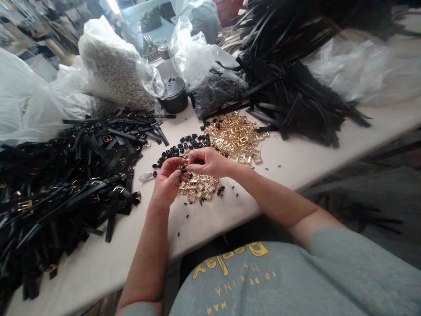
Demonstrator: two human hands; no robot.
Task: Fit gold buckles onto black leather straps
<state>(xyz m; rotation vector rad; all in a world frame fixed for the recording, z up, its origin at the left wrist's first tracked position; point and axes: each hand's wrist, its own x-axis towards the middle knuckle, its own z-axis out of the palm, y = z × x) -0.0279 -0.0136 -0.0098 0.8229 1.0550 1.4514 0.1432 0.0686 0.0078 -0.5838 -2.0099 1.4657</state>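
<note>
My left hand (168, 181) and my right hand (212, 163) meet over the table, fingertips nearly touching. A small black piece (182, 172), perhaps a strap end, is pinched in my left fingers; its exact kind is unclear. The right thumb and forefinger are pressed together beside it, and what they grip is hidden. Below and behind the hands lie loose gold buckles (200, 186) and a larger heap of gold buckles (235, 136). Small black loops (174, 152) are scattered just beyond my left hand.
Black straps with buckles (82, 175) are piled at left. Plain black straps (292, 101) lie at back right. A black lidded pot (174, 95), a filled plastic bag (112, 66) and a bag of dark pieces (213, 87) stand behind. The table edge (217, 237) runs before me.
</note>
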